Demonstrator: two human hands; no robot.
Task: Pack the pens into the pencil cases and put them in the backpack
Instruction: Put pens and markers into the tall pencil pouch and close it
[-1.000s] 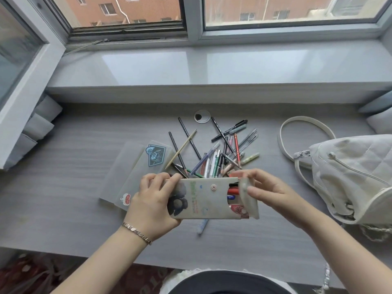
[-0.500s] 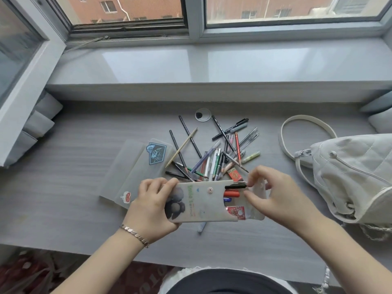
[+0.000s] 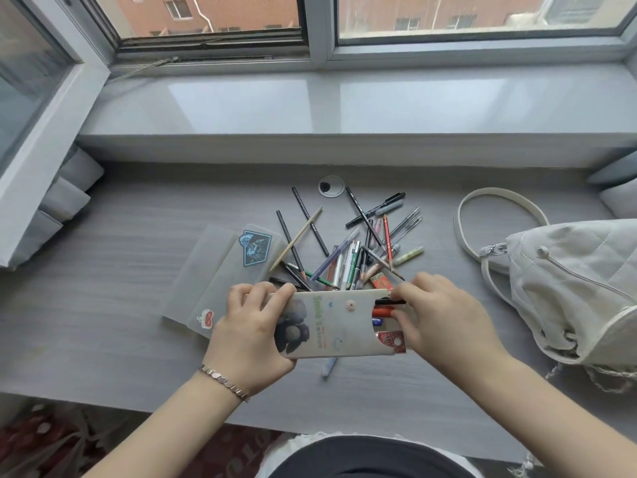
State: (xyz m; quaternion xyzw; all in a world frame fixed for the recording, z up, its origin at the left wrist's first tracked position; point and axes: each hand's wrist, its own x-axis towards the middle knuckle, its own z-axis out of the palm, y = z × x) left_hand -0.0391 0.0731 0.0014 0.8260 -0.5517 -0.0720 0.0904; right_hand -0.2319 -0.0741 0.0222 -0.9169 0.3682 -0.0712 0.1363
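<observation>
My left hand (image 3: 251,332) grips the left end of a cream pencil case (image 3: 339,326) printed with green letters and a dark cartoon, held just above the desk. My right hand (image 3: 441,322) holds the case's right end, fingers curled over its flap at the open mouth, where black, red and blue pen ends show. A pile of several loose pens and pencils (image 3: 358,250) lies on the desk just behind the case. A second, translucent pencil case (image 3: 224,270) with stickers lies flat to the left. The white quilted backpack (image 3: 568,288) sits at the right.
The grey desk (image 3: 120,322) runs below a white window sill (image 3: 344,105). A round cable grommet (image 3: 331,186) sits behind the pens. The backpack's strap (image 3: 496,194) loops toward the back. A light blue pen (image 3: 329,367) pokes out under the held case.
My right hand has moved from holding the flap open at the case's end to covering the mouth, folding the flap inward. The case shifted slightly right.
</observation>
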